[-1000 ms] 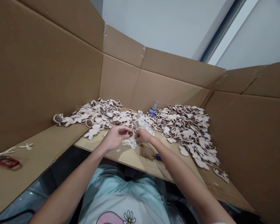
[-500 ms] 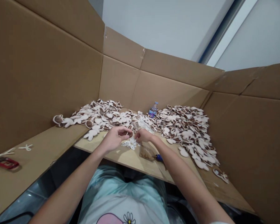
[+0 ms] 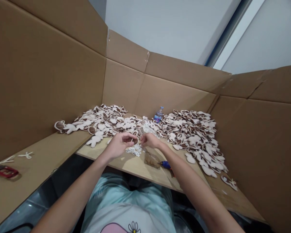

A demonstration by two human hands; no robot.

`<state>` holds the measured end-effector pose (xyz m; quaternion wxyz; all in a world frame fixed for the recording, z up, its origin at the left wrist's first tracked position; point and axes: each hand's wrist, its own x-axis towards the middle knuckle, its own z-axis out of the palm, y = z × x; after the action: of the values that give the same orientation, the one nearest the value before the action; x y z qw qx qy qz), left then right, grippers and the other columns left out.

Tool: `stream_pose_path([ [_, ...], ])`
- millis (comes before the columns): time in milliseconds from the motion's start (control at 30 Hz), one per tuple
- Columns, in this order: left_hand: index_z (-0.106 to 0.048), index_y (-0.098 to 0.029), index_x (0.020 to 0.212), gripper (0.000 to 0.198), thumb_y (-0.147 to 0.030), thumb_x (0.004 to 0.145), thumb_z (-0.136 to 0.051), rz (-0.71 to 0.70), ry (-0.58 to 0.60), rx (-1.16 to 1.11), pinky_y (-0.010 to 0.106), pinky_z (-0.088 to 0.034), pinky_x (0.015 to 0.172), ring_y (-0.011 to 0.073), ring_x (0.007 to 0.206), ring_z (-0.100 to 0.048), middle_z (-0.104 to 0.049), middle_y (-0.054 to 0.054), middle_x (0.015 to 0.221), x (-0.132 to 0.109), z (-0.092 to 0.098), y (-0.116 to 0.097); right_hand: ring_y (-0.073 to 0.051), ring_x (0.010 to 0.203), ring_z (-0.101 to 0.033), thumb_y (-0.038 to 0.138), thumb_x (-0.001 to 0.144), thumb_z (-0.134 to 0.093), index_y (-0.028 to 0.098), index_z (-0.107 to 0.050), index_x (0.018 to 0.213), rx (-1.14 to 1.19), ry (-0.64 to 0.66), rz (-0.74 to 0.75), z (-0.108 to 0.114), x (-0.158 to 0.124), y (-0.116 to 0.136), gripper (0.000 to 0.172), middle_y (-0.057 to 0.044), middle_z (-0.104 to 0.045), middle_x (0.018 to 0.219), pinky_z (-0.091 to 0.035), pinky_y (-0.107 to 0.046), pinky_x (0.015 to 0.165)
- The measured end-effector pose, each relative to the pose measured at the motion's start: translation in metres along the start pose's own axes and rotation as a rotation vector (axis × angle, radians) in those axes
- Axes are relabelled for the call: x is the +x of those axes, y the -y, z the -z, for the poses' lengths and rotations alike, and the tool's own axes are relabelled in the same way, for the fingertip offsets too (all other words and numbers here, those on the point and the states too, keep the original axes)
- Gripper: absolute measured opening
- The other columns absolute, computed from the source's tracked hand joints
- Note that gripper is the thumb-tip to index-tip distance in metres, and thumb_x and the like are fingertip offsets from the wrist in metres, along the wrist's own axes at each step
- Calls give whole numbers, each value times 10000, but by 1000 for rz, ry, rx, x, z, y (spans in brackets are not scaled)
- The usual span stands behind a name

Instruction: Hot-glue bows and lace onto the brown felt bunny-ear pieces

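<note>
Your left hand (image 3: 118, 145) and right hand (image 3: 148, 140) pinch narrowly, held item too small to tell, above white scraps (image 3: 134, 150) on the tabletop (image 3: 126, 164).

the plywood tabletop (image 3: 126, 165) carries two big heaps of cream-and-brown cut-out shapes (image 3: 191, 139), at 10 and 2 o'clock. a plastic water bottle (image 3: 158, 114) stands upright between them at 12 o'clock. white lacy scraps (image 3: 135, 149) lie near the middle, with a small brown-filled bag (image 3: 151, 160) just beside them toward 4 o'clock and a blue-handled tool (image 3: 166, 165) next to that.
</note>
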<state>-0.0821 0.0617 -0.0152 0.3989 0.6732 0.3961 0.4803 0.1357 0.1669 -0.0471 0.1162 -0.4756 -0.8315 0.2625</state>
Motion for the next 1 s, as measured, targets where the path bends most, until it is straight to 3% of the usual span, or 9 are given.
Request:
stream_pose_path([
  [133,-737,-171,885,191,-185,702,-686,-4,-6,6,362,-523,810,221,852,-688,-756,69,905,0,1,0,-170,866,-664,310,939,-606,141,-629,1096,117,-23,49,2,-3,6,232,-54,-668,1052,-571,-362,760],
  [233,-740,-172,893,187,-180,713,-688,-8,-11,8,362,-526,813,222,862,-692,-759,73,919,-1,1,0,-152,783,-671,268,867,-692,125,-644,940,227,-105,97,6,-16,16,167,-29,-689,888,-567,-326,728],
  [367,-745,-185,951,198,-190,761,-688,-60,17,-46,348,-530,840,209,895,-697,-763,72,974,-6,-2,-8,-147,697,-662,294,755,-759,158,-609,823,377,-336,162,7,-54,32,213,-11,-683,744,-552,-289,682],
  [500,-751,-203,966,172,-211,808,-683,-111,89,-104,321,-548,822,194,905,-704,-764,56,991,-17,-13,-24,-140,667,-649,392,782,-725,190,-574,815,483,-623,175,-3,-109,45,254,-14,-689,762,-540,-275,646],
  [633,-754,-204,970,168,-201,819,-680,-111,137,-110,312,-554,832,192,922,-705,-768,54,990,-28,-25,-37,-157,720,-698,348,707,-816,205,-572,819,676,-840,191,-19,-153,54,305,-25,-728,792,-578,-285,697],
  [733,-749,-205,994,179,-216,833,-672,-104,170,-95,329,-550,862,199,950,-704,-768,56,1013,-33,-33,-40,-168,721,-715,295,664,-854,202,-596,771,762,-905,225,-30,-170,61,294,-31,-734,766,-595,-280,692],
  [867,-748,-228,1015,184,-264,854,-666,-123,181,-45,354,-549,861,207,964,-692,-759,52,1037,-38,-41,-41,-153,702,-697,249,750,-792,202,-593,708,719,-947,261,-41,-181,67,209,-28,-712,739,-580,-247,645],
  [1000,-749,-247,1047,264,-326,795,-751,-217,194,88,358,-537,839,214,930,-670,-742,52,993,-42,-45,-43,-148,755,-701,173,827,-704,212,-595,752,592,-984,336,-49,-187,70,138,-29,-713,771,-581,-250,689],
])
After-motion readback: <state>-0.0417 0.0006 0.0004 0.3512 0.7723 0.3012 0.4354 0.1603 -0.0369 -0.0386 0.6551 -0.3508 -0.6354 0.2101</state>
